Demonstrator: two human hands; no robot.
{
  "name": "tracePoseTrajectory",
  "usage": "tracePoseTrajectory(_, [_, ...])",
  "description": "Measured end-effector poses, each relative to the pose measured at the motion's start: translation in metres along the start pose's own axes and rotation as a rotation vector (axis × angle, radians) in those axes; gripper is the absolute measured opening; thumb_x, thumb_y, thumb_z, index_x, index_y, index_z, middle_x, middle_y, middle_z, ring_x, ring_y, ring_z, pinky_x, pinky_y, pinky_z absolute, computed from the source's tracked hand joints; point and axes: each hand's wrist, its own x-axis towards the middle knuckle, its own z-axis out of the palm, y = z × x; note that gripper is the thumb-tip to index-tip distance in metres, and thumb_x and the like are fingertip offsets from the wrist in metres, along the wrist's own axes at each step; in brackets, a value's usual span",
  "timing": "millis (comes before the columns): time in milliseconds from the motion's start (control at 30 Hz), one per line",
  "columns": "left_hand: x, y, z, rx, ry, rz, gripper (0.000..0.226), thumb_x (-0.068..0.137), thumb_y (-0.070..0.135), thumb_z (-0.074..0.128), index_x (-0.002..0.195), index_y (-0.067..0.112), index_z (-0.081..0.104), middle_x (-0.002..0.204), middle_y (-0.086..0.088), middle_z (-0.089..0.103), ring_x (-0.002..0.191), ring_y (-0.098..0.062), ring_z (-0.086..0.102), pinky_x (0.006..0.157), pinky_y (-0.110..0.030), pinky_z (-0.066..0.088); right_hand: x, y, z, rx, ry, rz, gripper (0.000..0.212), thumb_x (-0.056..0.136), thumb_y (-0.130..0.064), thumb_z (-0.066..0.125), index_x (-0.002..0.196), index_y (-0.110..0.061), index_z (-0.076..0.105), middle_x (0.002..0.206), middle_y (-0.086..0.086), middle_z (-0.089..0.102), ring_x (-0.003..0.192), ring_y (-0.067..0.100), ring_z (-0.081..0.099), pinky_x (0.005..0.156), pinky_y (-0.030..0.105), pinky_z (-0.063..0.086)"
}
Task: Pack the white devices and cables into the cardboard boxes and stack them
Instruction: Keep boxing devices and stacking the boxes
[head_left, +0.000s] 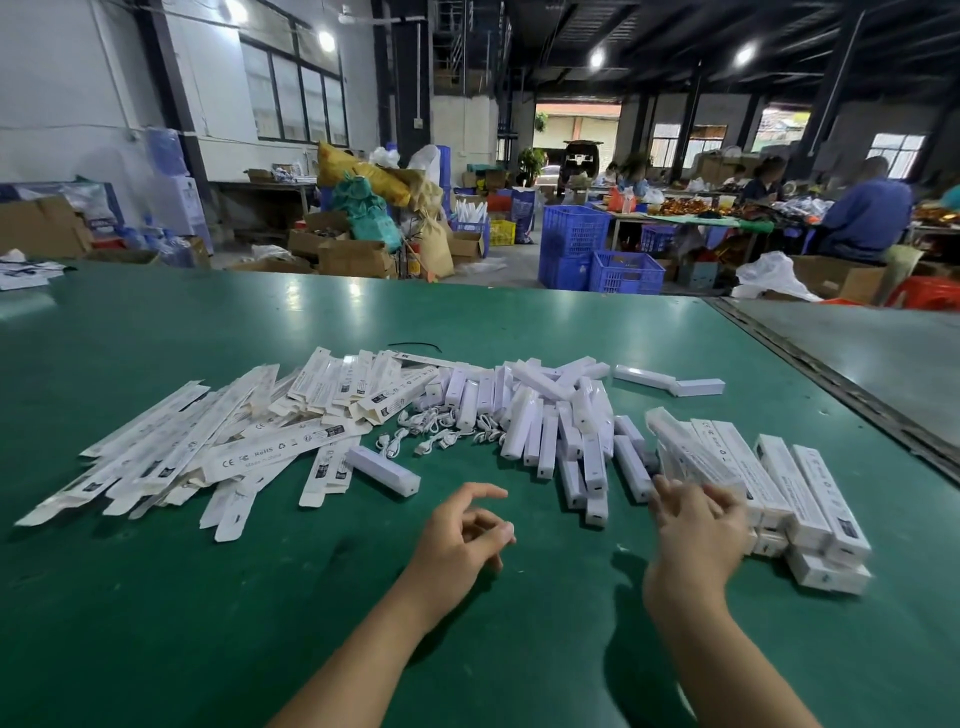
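On the left of the green table (156, 623) sprawl the flat boxes (218, 447). They are white printed card, not folded up, and they overlap every which way. Just beside their right edge a lone device (383, 470) lies on its side, apart from the others.

Past it, a tangle of cables (436, 428) sits on the table between the flat boxes and the heap of devices (550, 415). The heap is loose, with some pieces leaning on one another. A black tie (415, 347) lies behind all this.

The left hand (467, 525) hovers over the table in front of the cables. Its fingers are loosely curled, thumb near the fingertips, and it holds nothing.

The right hand (696, 525) is well apart from it, further right. Its fingers are curled on the near end of a box (680, 447). That box is blurred, slants up and away from the person, and sits right at the left side of the stack (810, 493). The stack is closed boxes laid side by side in layers near the table's right edge.

Across the room there are blue crates (571, 234) on the floor. Further right, people (867, 213) sit at a cluttered bench.
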Motion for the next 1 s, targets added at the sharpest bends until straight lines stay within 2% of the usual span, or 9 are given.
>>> tracePoseTrajectory(167, [0.006,-0.001,0.000,0.073,0.152,0.008,0.016,0.094,0.003,0.061,0.096,0.019,0.066,0.077,0.000,0.069,0.056,-0.010,0.060,0.062,-0.026,0.053,-0.008,0.013,-0.001,-0.148,-0.135,0.000,0.024,0.095,0.003,0.050,0.088,-0.019,0.050,0.089,0.003,0.058,0.082,0.015,0.061,0.070,0.025,0.049])
tracePoseTrajectory(333, [0.025,0.006,-0.026,0.397,0.421,0.198,0.012,0.096,0.009,0.061,0.089,0.020,0.062,0.081,0.005,0.067,0.068,-0.006,0.060,0.062,-0.008,0.044,-0.011,0.024,0.000,-0.255,-0.231,0.023,0.018,0.095,0.000,0.051,0.093,-0.017,0.053,0.096,0.006,0.057,0.083,0.017,0.060,0.073,0.030,0.050])
tracePoseTrajectory(433, [0.040,0.012,-0.063,0.677,0.538,0.251,0.011,0.096,0.010,0.058,0.105,0.013,0.063,0.096,-0.003,0.067,0.086,-0.022,0.060,0.074,-0.031,0.049,-0.011,0.030,0.000,-0.305,-0.283,0.014,0.018,0.095,0.001,0.052,0.091,-0.016,0.054,0.092,0.006,0.058,0.083,0.018,0.058,0.074,0.031,0.049])
tracePoseTrajectory(500, [0.052,0.015,-0.097,0.921,0.530,0.160,0.027,0.095,0.010,0.055,0.121,0.014,0.056,0.116,-0.006,0.061,0.108,-0.028,0.055,0.086,-0.039,0.047,-0.012,0.034,-0.001,-0.339,-0.317,0.017,0.018,0.094,0.002,0.052,0.089,-0.015,0.056,0.087,0.005,0.059,0.081,0.018,0.057,0.072,0.031,0.047])
tracePoseTrajectory(600, [0.060,0.015,-0.151,1.337,0.425,-0.131,0.059,0.096,0.019,0.053,0.150,0.017,0.031,0.152,-0.010,0.037,0.138,-0.029,0.035,0.109,-0.046,0.036,-0.013,0.043,-0.002,-0.404,-0.380,0.004,0.015,0.092,0.000,0.056,0.088,-0.014,0.059,0.088,0.007,0.062,0.080,0.018,0.058,0.067,0.031,0.045])
tracePoseTrajectory(700, [0.061,0.007,-0.191,1.490,0.335,-0.346,0.071,0.100,0.033,0.050,0.158,0.020,0.011,0.164,-0.011,0.019,0.151,-0.030,0.017,0.120,-0.048,0.020,-0.014,0.050,-0.003,-0.473,-0.455,-0.006,0.011,0.091,0.000,0.058,0.088,-0.011,0.060,0.086,0.004,0.064,0.074,0.015,0.061,0.065,0.030,0.048])
tracePoseTrajectory(767, [0.061,0.001,-0.203,1.534,0.282,-0.398,0.074,0.100,0.041,0.049,0.159,0.021,0.010,0.163,-0.009,0.025,0.150,-0.030,0.021,0.122,-0.048,0.015,-0.013,0.054,-0.002,-0.529,-0.502,-0.011,0.011,0.090,-0.001,0.060,0.087,-0.010,0.062,0.080,0.003,0.064,0.070,0.012,0.062,0.063,0.029,0.048])
tracePoseTrajectory(900, [0.059,-0.002,-0.203,1.615,0.313,-0.327,0.065,0.100,0.043,0.053,0.154,0.018,0.027,0.146,-0.007,0.052,0.135,-0.029,0.045,0.121,-0.047,0.021,-0.012,0.059,-0.004,-0.655,-0.604,-0.045,0.010,0.090,-0.006,0.063,0.085,-0.015,0.064,0.074,0.000,0.063,0.069,0.012,0.060,0.063,0.028,0.048])
tracePoseTrajectory(1000, [0.057,0.001,-0.196,1.642,0.341,-0.280,0.056,0.100,0.037,0.054,0.149,0.018,0.035,0.136,-0.005,0.058,0.124,-0.026,0.053,0.109,-0.041,0.036,-0.011,0.059,-0.007,-0.716,-0.660,-0.051,0.010,0.089,-0.008,0.065,0.084,-0.016,0.066,0.067,-0.002,0.064,0.066,0.015,0.059,0.065,0.034,0.050])
